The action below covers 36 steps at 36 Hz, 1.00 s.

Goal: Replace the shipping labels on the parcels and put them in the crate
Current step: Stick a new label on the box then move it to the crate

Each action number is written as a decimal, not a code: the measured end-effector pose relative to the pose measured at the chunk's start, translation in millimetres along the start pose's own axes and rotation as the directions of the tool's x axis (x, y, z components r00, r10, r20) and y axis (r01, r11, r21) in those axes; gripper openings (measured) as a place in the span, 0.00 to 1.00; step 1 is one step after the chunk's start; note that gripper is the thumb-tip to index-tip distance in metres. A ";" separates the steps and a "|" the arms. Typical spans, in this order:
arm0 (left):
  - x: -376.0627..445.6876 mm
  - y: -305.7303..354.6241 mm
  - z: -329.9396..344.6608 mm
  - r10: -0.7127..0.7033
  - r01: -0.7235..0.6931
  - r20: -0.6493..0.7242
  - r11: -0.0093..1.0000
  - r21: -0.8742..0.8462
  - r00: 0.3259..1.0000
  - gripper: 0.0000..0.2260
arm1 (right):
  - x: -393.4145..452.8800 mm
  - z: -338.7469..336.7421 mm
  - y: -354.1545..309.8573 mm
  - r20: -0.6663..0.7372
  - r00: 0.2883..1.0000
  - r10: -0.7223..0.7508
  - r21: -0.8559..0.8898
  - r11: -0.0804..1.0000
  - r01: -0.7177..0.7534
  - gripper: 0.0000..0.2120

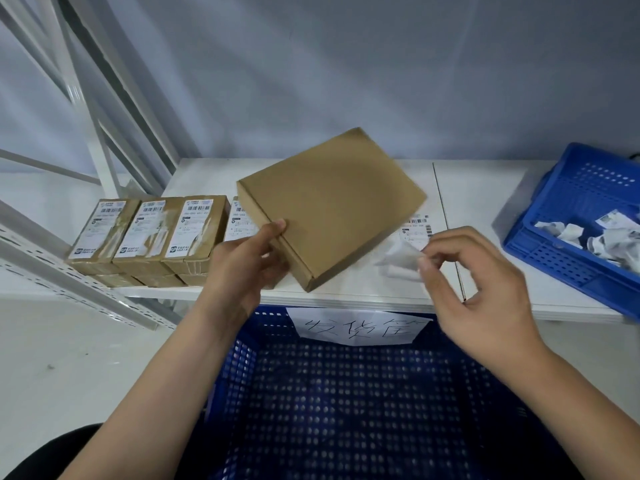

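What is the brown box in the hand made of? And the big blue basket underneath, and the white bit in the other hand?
The brown box looks like plain matte cardboard: dull tan faces and folded edges. The big blue crate seems to be hard plastic, molded with rows of small holes. The white scrap pinched by the right hand looks like thin paper, probably label backing, since it curls and crumples.

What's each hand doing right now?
Left hand: grips the brown box, raised above the table.
Right hand: pinches a white label scrap.
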<state>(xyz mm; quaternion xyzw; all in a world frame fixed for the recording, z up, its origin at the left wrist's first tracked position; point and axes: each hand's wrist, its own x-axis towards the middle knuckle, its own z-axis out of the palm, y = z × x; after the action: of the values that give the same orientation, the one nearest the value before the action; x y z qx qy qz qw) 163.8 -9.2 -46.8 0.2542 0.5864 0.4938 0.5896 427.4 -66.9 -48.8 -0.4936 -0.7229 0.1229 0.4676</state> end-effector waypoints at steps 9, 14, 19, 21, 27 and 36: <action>6.4 16.3 -13.6 0.096 -0.106 -0.139 0.992 -0.065 0.986 0.08 | 3.7 -9.3 2.3 0.014 0.966 0.257 0.066 0.964 -0.258 0.16; -1.5 7.8 -2.2 0.116 -0.117 -0.048 0.993 -0.015 0.992 0.12 | 3.7 -7.3 9.4 0.033 0.973 0.230 -0.034 0.973 -0.229 0.09; -7.1 -0.7 6.0 0.110 -0.110 0.019 0.994 0.018 0.994 0.13 | 7.7 -9.1 14.7 0.060 0.950 0.306 -0.027 0.952 -0.304 0.06; -9.1 -2.6 8.6 0.110 -0.111 0.044 0.993 0.027 0.993 0.12 | 9.2 -8.1 18.6 0.053 0.944 0.325 -0.026 0.946 -0.324 0.06; -12.3 -11.1 12.5 0.110 -0.115 0.095 0.992 0.055 0.989 0.17 | 10.9 -8.4 30.6 0.040 0.960 0.278 -0.054 0.960 -0.276 0.06; -24.4 -34.7 26.5 0.068 -0.074 0.083 0.995 0.072 0.994 0.18 | 8.7 -31.4 38.7 -0.040 0.926 0.375 -0.125 0.918 -0.377 0.05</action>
<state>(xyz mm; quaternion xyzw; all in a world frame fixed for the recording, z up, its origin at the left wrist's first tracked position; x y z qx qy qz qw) 202.9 -36.6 -61.7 0.3165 0.5707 0.4816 0.5850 474.9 -49.9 -52.0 -0.6536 -0.6176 0.1591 0.4075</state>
